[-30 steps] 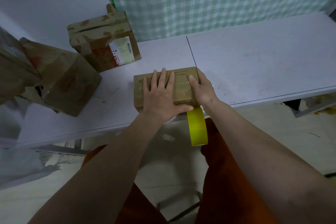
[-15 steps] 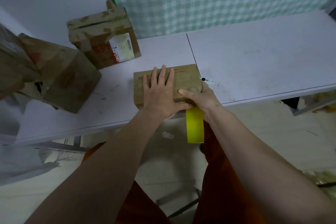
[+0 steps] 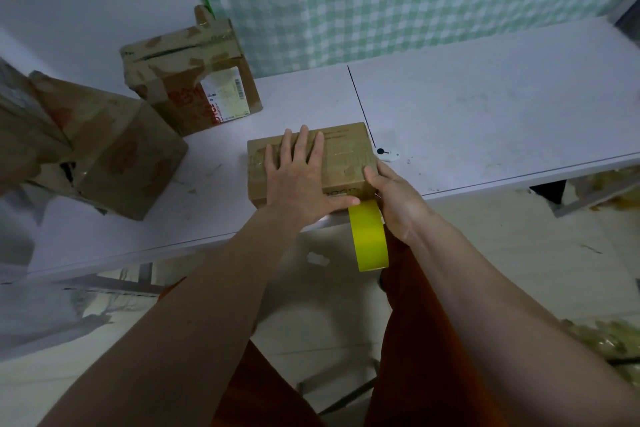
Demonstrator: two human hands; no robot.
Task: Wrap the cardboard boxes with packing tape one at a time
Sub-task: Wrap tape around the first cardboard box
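A small flat cardboard box [image 3: 346, 152] lies at the near edge of the white table [image 3: 485, 121]. My left hand [image 3: 299, 180] rests flat on its top, fingers spread, thumb along the front edge. My right hand [image 3: 398, 199] sits at the box's near right corner, thumb on the top. A yellow roll of packing tape [image 3: 369, 236] hangs below the table edge against my right hand; how the fingers hold it is hidden.
A taped box with a shipping label [image 3: 194, 73] stands at the back left. A larger crumpled box [image 3: 104, 156] lies further left. A small white cutter [image 3: 388, 152] rests just right of the flat box. My legs show below the table.
My right hand has slid from the top right of the box back to its near right corner, uncovering the white cutter. The left hand stays flat on the box.
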